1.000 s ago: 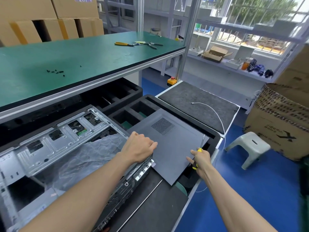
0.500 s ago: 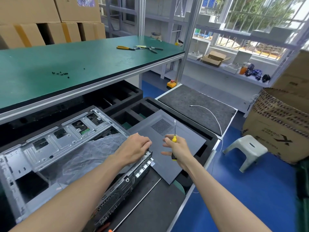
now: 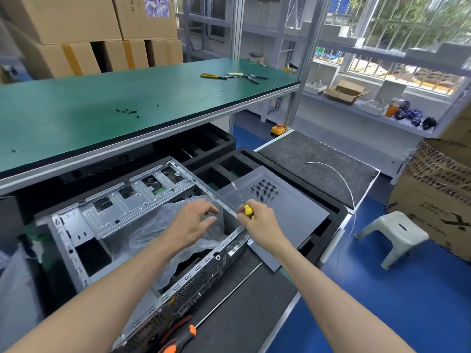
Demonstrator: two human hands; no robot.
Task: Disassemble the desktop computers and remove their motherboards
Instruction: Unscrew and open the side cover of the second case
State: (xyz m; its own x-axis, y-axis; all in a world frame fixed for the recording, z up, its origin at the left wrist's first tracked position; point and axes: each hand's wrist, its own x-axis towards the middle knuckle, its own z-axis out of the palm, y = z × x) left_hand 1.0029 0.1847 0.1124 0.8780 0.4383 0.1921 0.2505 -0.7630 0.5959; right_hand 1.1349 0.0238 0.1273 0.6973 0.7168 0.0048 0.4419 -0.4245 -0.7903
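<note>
2 hands over the case (image 3: 142, 225) edge: left hand (image 3: 191, 225) loose, right hand (image 3: 257, 222) gripping the screwdriver (image 3: 242, 200).

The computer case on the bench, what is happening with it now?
A person is taking it apart. The case lies open on its side, and its side panel rests beside it on black foam. The right hand grips a yellow screwdriver. The left hand hovers open over the plastic sheet inside the case.

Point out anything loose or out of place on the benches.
Small black screws lie scattered loose on the green bench top, uncontained. The removed grey side panel rests askew over the black foam tray.
</note>
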